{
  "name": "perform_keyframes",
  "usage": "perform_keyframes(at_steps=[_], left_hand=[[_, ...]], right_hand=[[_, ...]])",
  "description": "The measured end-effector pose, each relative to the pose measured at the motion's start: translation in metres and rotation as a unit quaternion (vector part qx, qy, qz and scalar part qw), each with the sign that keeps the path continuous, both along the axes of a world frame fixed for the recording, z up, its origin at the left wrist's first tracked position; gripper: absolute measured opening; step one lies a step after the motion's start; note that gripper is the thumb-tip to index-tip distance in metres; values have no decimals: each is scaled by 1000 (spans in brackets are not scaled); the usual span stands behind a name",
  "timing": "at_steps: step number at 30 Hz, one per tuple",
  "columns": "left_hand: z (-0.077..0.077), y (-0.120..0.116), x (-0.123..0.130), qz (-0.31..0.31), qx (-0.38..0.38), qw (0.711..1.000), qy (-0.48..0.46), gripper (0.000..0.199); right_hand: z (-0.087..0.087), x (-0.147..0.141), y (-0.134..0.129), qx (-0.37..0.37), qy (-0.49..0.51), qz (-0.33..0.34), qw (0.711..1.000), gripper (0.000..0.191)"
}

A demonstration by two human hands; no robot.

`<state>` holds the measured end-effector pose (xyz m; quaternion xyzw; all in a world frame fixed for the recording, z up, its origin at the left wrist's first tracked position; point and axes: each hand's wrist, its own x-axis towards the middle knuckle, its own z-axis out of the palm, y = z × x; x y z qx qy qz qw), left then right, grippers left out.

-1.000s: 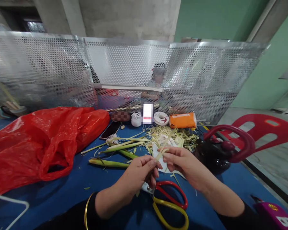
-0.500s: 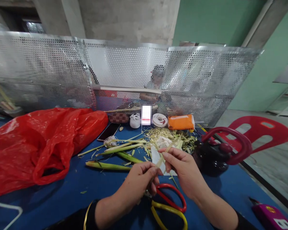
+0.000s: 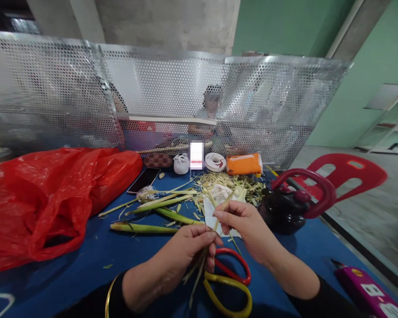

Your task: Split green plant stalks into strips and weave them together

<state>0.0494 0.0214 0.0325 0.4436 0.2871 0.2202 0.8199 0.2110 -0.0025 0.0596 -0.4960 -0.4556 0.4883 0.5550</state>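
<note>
My left hand (image 3: 182,251) is closed in a pinch around pale green plant strips (image 3: 199,276), whose loose ends hang below the fingers. Just above and to the right, my right hand (image 3: 243,223) pinches the upper stretch of the strips between thumb and fingers. Strip tips stick up past the right fingers. Under the hands lie scissors (image 3: 243,266) with one red and one yellow handle loop; their blades are hidden. Behind the right hand are a white sheet (image 3: 209,211) and a heap of plant shreds (image 3: 252,187).
Green stalks (image 3: 135,228) lie left of the hands, beside a phone (image 3: 144,180) and a red plastic bag (image 3: 53,198). A dark pot (image 3: 283,212) stands right. An orange packet (image 3: 244,164) and ribbon spool (image 3: 215,162) stand before a perforated metal screen (image 3: 166,84); a person sits behind it.
The view has shifted slightly, moving the scene leftward. The strips now stand more upright between my hands, and their lower ends show hanging beneath my left hand. Both hands keep their pinch.
</note>
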Motion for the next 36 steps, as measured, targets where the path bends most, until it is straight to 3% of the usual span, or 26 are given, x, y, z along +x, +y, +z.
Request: perform_keyframes(at_steps=[2, 4, 6, 7, 9, 11, 14, 18, 24, 30, 36], left_hand=[[1, 1, 0, 16, -18, 1000, 1, 23], [4, 5, -1, 59, -53, 997, 14, 20], [7, 9, -2, 116, -93, 989, 24, 17], [8, 11, -2, 143, -108, 983, 28, 15], [8, 16, -1, 184, -126, 974, 34, 12], [6, 20, -1, 209, -137, 968, 37, 11], [3, 23, 0, 224, -142, 964, 33, 10], [2, 23, -1, 234, -148, 960, 34, 10], [2, 22, 0, 233, -152, 960, 41, 11], [3, 21, -1, 231, -138, 962, 35, 12], [5, 21, -1, 236, -127, 962, 48, 13]], right_hand=[[4, 12, 4, 26, 9, -54, 998, 21], [9, 32, 8, 73, -17, -155, 985, 27], [12, 53, 12, 123, -136, -231, 956, 25], [12, 62, 14, 132, -237, -236, 933, 20], [9, 74, 18, 99, -443, -180, 873, 12], [0, 75, 22, 44, -552, -99, 827, 11], [-23, 61, 29, -9, -577, -36, 816, 10], [-49, 40, 33, -47, -598, -48, 799, 10], [-60, 41, 36, -57, -573, -74, 814, 12], [-62, 58, 43, -38, -472, -103, 875, 14], [-58, 54, 41, 16, -367, -113, 923, 12]])
